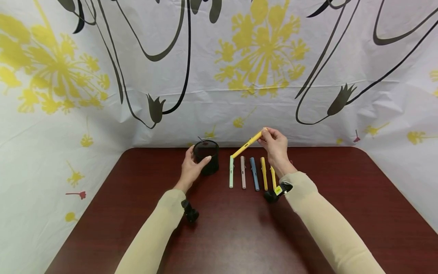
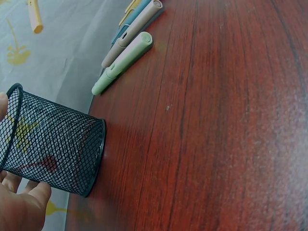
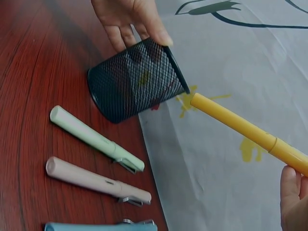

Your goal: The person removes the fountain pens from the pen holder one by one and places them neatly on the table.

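Note:
My left hand [image 1: 189,169] holds a black mesh pen cup [image 1: 211,164] by its side, thumb near the rim and fingers round the far side. The cup stands upright on the table. In the air to its right, my right hand [image 1: 276,148] pinches a yellow pen [image 1: 247,145] near one end. That pen slants, and its free end points down toward the cup; the right wrist view shows this end [image 3: 204,102] close to the rim. Beneath it lie a mint green pen [image 1: 231,173], a pale pink pen [image 1: 243,173] and a blue pen [image 1: 254,175], side by side.
Farther right in the row lie a yellow pen [image 1: 264,174] and another yellow pen [image 1: 273,177], partly covered by my right wrist and its camera. A patterned white cloth [image 1: 212,106] hangs right behind the dark red table [image 1: 226,228].

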Tool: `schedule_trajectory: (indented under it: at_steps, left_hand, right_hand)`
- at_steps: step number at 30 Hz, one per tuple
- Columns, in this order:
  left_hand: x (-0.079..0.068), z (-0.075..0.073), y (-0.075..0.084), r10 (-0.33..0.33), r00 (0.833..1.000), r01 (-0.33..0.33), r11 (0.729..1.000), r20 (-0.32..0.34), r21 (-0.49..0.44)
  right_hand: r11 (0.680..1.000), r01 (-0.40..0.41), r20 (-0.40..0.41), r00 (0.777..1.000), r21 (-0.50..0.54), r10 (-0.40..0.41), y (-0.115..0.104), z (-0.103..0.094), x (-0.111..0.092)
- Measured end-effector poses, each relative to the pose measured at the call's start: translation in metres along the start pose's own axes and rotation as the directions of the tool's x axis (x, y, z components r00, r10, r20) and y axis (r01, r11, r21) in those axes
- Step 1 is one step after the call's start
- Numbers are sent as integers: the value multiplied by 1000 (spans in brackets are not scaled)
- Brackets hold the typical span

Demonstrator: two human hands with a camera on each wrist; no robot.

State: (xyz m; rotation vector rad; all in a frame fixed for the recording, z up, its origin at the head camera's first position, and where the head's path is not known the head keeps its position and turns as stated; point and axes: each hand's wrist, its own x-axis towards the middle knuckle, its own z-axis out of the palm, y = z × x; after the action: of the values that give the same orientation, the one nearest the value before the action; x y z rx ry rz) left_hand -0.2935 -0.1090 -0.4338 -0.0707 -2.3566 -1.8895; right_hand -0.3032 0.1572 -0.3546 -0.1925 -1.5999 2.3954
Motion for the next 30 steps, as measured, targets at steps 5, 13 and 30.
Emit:
schedule_trajectory:
  at_steps: [5, 13, 30]
  left_hand:
    - [0, 0, -1, -1, 1000, 1, 1000, 3, -1]
    - [0, 0, 0, -9, 1000, 9, 1000, 0, -1]
    - [0, -1, 2, 2, 1000, -2, 1000, 6, -7]
  right_hand:
    - [1000, -14, 6, 1000, -3, 14, -4, -13, 1]
    - [999, -7, 2, 1000, -43, 7, -12, -35, 2]
    - [1000, -3, -41, 999, 14, 4, -29, -83, 9]
